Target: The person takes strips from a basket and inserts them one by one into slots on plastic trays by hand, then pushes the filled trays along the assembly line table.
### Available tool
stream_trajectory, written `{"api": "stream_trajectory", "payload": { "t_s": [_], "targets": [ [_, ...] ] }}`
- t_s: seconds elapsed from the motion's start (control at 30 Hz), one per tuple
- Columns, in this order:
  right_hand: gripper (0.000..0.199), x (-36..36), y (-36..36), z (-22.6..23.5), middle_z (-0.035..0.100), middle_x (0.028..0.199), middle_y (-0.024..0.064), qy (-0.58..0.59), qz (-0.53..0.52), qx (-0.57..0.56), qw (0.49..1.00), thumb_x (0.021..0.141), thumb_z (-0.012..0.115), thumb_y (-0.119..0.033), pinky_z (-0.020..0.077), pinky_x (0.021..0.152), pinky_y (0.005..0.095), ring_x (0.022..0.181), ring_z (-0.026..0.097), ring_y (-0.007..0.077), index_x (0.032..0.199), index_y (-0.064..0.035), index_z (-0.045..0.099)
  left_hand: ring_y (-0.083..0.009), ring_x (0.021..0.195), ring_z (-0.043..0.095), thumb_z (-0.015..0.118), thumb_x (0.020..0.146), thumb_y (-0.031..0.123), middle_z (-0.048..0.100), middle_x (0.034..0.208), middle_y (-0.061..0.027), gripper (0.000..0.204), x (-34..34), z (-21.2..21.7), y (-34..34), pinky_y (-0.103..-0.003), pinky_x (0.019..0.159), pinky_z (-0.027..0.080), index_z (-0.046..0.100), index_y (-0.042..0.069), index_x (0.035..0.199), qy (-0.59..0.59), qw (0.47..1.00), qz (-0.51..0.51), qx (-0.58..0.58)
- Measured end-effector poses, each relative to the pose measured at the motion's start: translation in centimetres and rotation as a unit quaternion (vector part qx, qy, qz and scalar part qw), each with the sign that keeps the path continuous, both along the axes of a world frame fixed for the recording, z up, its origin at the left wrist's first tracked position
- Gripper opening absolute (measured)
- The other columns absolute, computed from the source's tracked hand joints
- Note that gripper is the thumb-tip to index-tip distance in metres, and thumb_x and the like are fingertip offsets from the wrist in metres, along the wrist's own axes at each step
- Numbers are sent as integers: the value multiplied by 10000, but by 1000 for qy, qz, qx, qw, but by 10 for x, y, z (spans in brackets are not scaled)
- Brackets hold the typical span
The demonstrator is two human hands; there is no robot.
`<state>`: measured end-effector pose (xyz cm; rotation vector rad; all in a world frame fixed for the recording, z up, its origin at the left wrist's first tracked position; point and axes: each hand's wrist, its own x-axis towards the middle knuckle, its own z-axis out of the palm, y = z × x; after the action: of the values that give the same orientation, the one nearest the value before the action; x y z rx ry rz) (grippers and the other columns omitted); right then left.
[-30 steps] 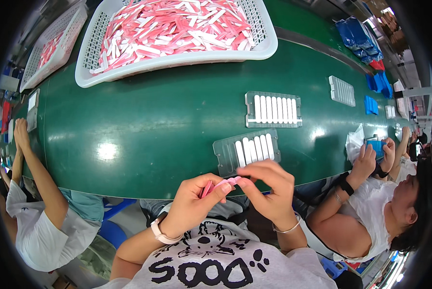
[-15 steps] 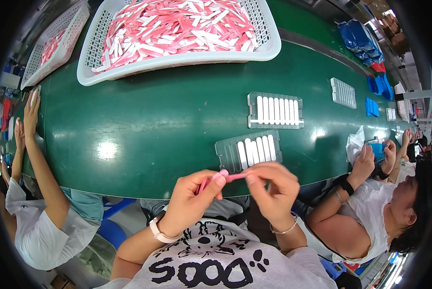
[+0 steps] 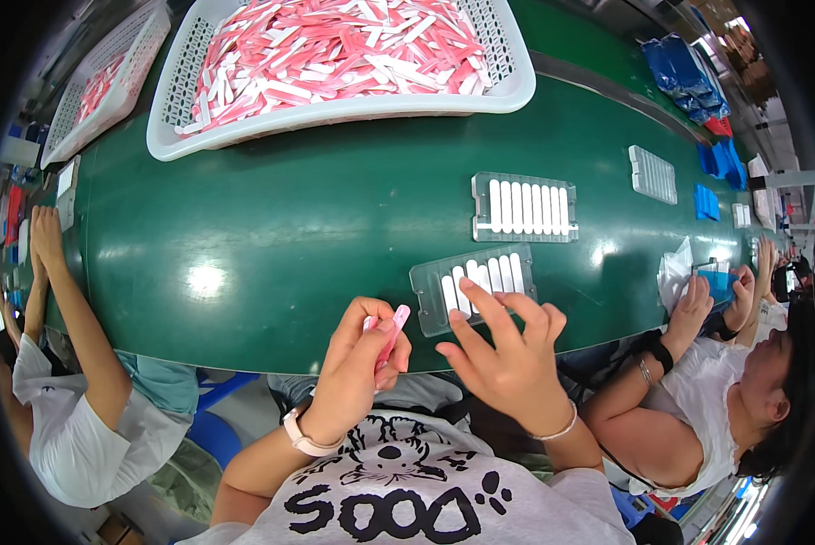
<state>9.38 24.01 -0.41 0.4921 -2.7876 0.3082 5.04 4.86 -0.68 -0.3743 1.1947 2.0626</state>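
My left hand is closed round slim pink sticks, gripped between thumb and fingers; one end pokes up past the thumb. How many it holds is partly hidden. My right hand is open, fingers spread, with fingertips over the near clear tray. Whether they touch it I cannot tell. White flat sticks lie side by side in that tray's slots, partly covered by my fingers. Just beyond it is a second clear tray with a row of similar white sticks.
A white perforated basket heaped with pink-and-white sticks stands at the back; another basket is far left. Another clear tray lies to the right. Co-workers' hands are at left, and a co-worker's hands hold a blue item at right.
My right hand has let go of the pink stick, opened and moved over the near tray. A white stick now shows one slot further left there. My left hand keeps its pink sticks, tilted more upright.
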Motion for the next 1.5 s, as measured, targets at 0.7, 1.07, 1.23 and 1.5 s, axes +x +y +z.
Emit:
{"api": "stream_trajectory", "payload": {
  "t_s": [0.7,1.07,1.23,1.5],
  "targets": [
    [123,-20,-3,2,674,957,37,20,-27,-250,968,749,744,-80,422,696,319,817,581,178,865,-65,703,-31,471,288,441,1029,229,494,653,-7,170,-1,-2,0,-201,413,235,501,71,1013,94,992,10,-87],
    [249,-8,4,-8,600,1207,-16,10,9,-53,999,749,733,-306,257,811,410,1050,473,192,930,-138,705,-289,530,618,556,858,69,638,677,-113,586,-10,13,-1,-369,511,494,401,65,1423,481,734,-341,-336],
    [340,-6,26,-7,554,1325,50,14,-66,-31,997,793,689,-385,253,885,422,1107,443,258,1069,-186,707,-259,483,602,591,844,113,619,643,-84,649,-6,20,6,-379,473,515,356,62,1448,514,590,-424,-456],
    [416,-3,35,-6,474,1405,88,-65,-28,17,997,753,711,-410,253,932,448,1217,375,300,1125,-225,696,-194,441,565,611,838,126,567,605,-48,625,-4,19,3,-332,425,485,397,78,1424,558,521,-411,-499]
  ]
}}
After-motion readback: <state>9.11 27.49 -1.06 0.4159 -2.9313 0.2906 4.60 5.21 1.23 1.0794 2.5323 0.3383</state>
